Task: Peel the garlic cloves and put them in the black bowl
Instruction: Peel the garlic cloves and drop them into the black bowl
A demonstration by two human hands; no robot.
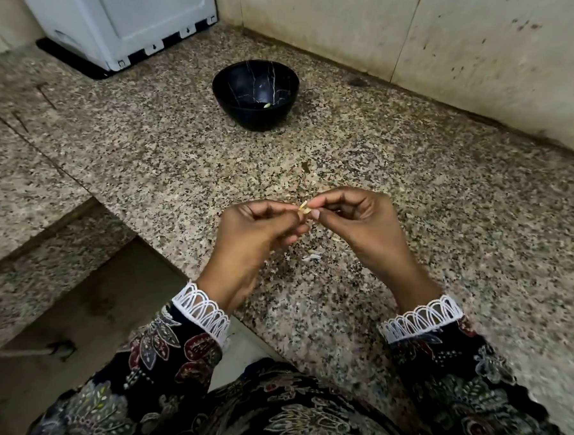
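Two hands [261, 229] [355, 221] pinch one garlic clove [304, 209].

Speckled granite desk [413, 190] runs back to a tiled wall [454, 43]. Black marbled bowl [255, 94] sits on the desk toward the back, well apart from both hands. One small pale clove [267, 105] lies in the bowl. White plastic appliance [117, 12] stands at the back left corner, left of the bowl. Left hand [258, 229] and right hand [355, 217] meet above the near middle of the desk, pinching a small garlic clove [304, 209] between them. Thin papery peel scraps [312, 257] lie on the desk below the hands. A lower granite step [24, 183] lies left of the desk.
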